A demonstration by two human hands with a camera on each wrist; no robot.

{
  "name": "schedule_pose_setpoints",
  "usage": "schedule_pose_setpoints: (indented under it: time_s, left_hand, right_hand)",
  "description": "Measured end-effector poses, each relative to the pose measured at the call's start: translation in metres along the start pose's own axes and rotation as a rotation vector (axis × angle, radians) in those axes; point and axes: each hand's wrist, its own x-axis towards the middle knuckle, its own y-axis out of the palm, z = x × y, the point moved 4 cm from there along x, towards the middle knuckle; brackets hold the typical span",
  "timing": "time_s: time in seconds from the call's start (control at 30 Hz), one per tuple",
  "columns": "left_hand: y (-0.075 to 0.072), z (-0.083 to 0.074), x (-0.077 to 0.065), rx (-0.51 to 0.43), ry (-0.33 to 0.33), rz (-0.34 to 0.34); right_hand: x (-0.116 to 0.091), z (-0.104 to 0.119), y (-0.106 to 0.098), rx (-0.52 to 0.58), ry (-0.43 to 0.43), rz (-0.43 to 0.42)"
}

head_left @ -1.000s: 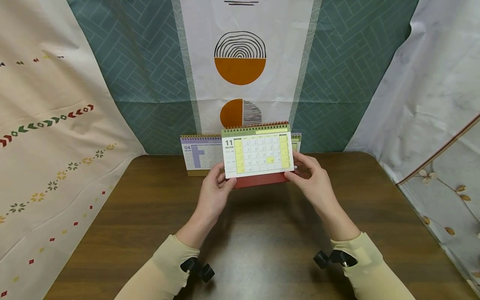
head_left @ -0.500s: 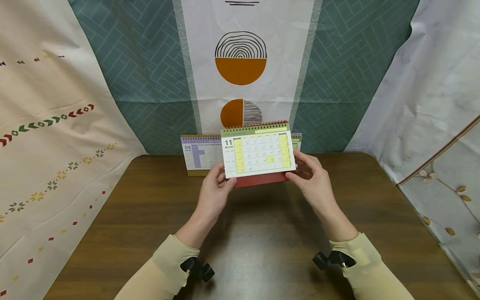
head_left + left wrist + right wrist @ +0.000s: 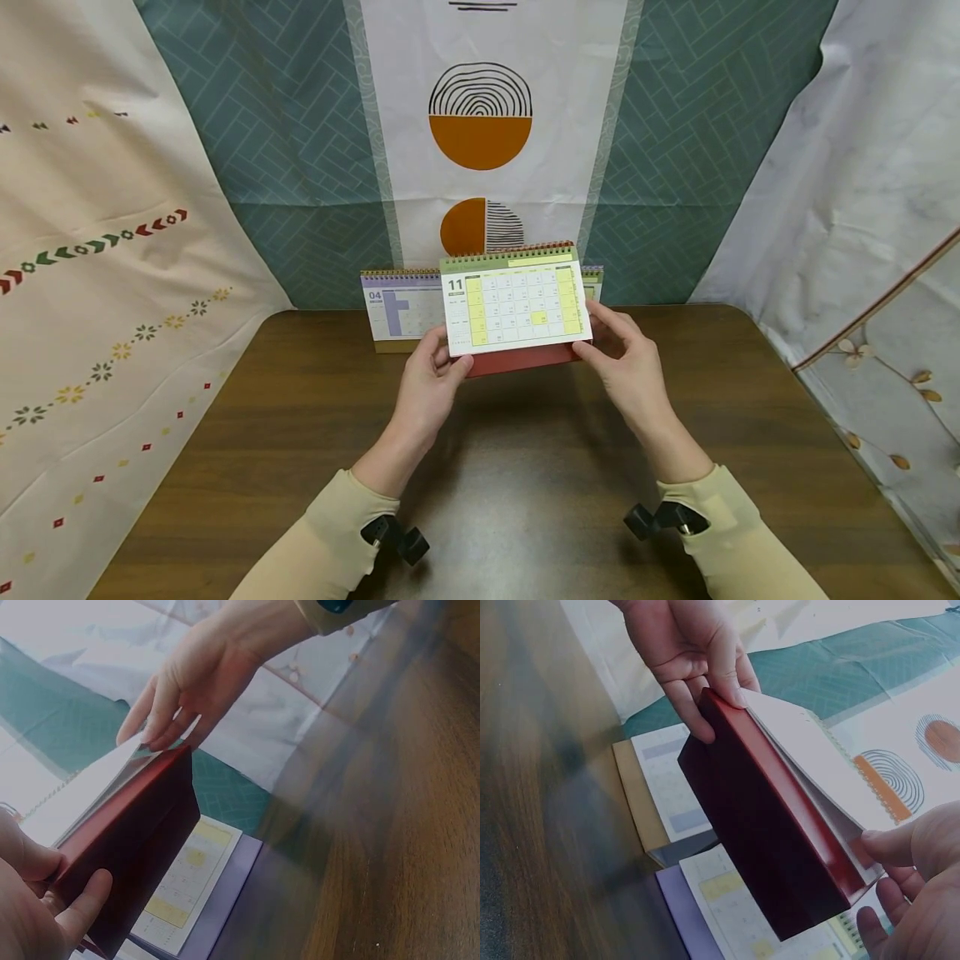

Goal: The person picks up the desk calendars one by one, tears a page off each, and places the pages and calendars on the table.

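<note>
I have the red-based desk calendar [image 3: 517, 304] up in front of me, clear of the counter [image 3: 517, 500], its long axis running left to right with the right end tipped a little higher. The printed page, marked 11, faces me, and the spiral binding [image 3: 510, 250] lies along the top edge, so the red base [image 3: 525, 362] shows as a strip below. From the right wrist the pages stand slightly away from that base, the gap wider towards the right end.

Both hands are partly closed at the ends. My left hand [image 3: 430, 379] pinches the lower left corner, thumb in front and fingers behind and underneath. My right hand [image 3: 628, 358] holds the lower right corner, thumb in front; I can't tell whether its fingers grip only the pages or the base too.

Behind, partly covered by what I hold, a purple-topped calendar [image 3: 405, 312] marked 04 stands on a tan base, and a green-topped calendar [image 3: 592, 292] on a purple base stands to its right. Both face me, long sides across the counter.
</note>
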Motion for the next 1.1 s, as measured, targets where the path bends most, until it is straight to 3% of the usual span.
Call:
schedule_pose_setpoints:
  time_s: [0.23,0.53,1.1]
  left_hand:
    - [0.0012,0.001,0.0004,0.006,-0.004,0.001]
    - [0.0017,0.0035,-0.0002,0.024,-0.007,0.003]
    - [0.0018,0.0063,-0.0003,0.034,-0.015,0.007]
  right_hand:
    - [0.0019,-0.0009,-0.0005,-0.009,0.0,-0.032]
    - [0.0021,-0.0044,0.0017,-0.068,0.026,-0.009]
    - [0.0018,-0.0062,0.0035,-0.156,-0.054,-0.002]
